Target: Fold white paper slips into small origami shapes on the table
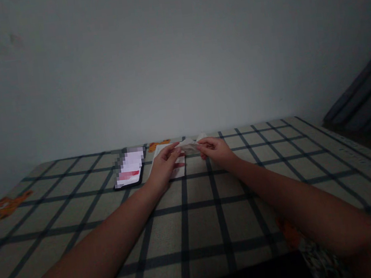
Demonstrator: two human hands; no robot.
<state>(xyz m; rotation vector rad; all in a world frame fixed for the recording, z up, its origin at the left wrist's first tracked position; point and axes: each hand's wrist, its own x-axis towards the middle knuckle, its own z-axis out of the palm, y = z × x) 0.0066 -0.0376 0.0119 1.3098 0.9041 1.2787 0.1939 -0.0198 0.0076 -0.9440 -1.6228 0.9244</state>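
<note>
Dim light lay over a plain pale wall (176, 59) and a flat surface covered by a checked cloth (198, 226), beige with dark grid lines. At the far left edge an orange print (5, 206) showed on the cloth.

Further in, a phone (129, 167) lay flat on the cloth with its screen up, just left of the person's left hand (165, 166). That hand reached forward, its heel low over a flat white sheet (180, 171) lying on the cloth beside the phone. Its fingers were drawn together, and thumb and fingertips pinched the left end of a small crumpled white piece (189, 146); whether this was paper or thin cloth could not be told.

The piece hung between the two hands, raised a little above the cloth near the wall, beyond the far edge of the sheet. The right hand (216, 149) met it from the other side, fingers curled and closed on its right end, so both hands touched it at once with their fingertips close together.

At the far right, dark striped fabric (365, 100) sloped down beside the surface, well apart from the hands.
</note>
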